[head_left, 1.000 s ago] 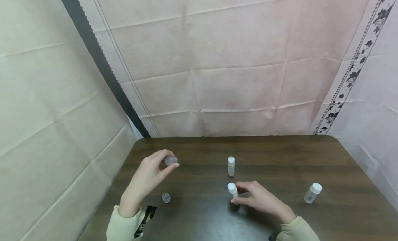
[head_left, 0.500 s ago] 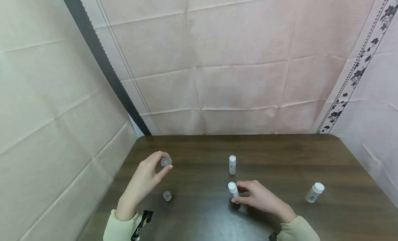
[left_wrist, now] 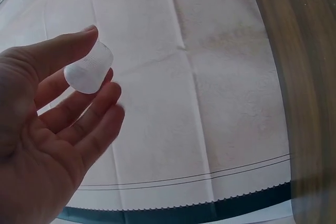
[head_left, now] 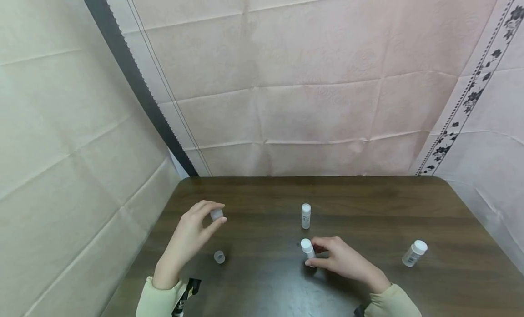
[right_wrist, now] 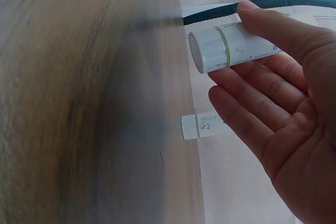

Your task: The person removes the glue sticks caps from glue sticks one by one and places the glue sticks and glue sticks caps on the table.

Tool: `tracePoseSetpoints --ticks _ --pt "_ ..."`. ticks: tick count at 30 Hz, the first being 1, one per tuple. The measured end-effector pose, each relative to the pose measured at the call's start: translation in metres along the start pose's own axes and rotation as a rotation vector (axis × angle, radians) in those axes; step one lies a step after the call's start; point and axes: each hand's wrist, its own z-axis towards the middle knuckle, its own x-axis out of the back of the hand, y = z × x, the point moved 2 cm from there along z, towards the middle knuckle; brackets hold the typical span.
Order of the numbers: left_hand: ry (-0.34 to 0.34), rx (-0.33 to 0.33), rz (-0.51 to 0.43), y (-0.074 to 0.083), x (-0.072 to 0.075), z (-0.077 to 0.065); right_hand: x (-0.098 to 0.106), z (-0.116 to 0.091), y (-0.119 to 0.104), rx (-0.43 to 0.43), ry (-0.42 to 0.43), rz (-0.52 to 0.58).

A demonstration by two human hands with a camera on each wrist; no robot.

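Pinching the cup (left_wrist: 90, 72) with your half-curled left hand (head_left: 193, 226) and the tube (right_wrist: 247, 44) by its body with your right hand (head_left: 337, 258) presumably leaves its cap (right_wrist: 209, 51) unobstructed.

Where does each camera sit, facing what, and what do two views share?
Head: on the head, facing forward and down at the table; left grip, right grip and sleeves show.
Left wrist: on that wrist, facing the cloth past the left grip, which pinches a clear cup.
Right wrist: on that wrist, facing table and cloth past the right grip, holding a white tube.
Head and right wrist share that tube.
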Motion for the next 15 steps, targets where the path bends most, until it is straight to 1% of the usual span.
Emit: tracePoseSetpoints --ticks 3,5,7,9,15 --pt "0.051 -0.02 0.019 -0.003 0.001 -0.001 0.001 0.0 0.0 0.0 0.004 0.0" --pt "0.082 -0.018 0.028 -0.004 0.001 -0.002 0.001 0.0 0.0 -0.004 0.007 -0.003" --pt "0.1 0.006 0.024 -0.006 0.002 -0.003 0.001 -0.001 0.0 -0.007 0.007 -0.001" --pt "0.103 0.045 0.015 -0.009 0.003 -0.005 0.001 -0.001 0.001 -0.009 0.005 0.002" --pt "0.086 0.142 -0.002 -0.019 0.004 -0.012 0.0 -0.004 0.0 -0.024 -0.007 0.016"
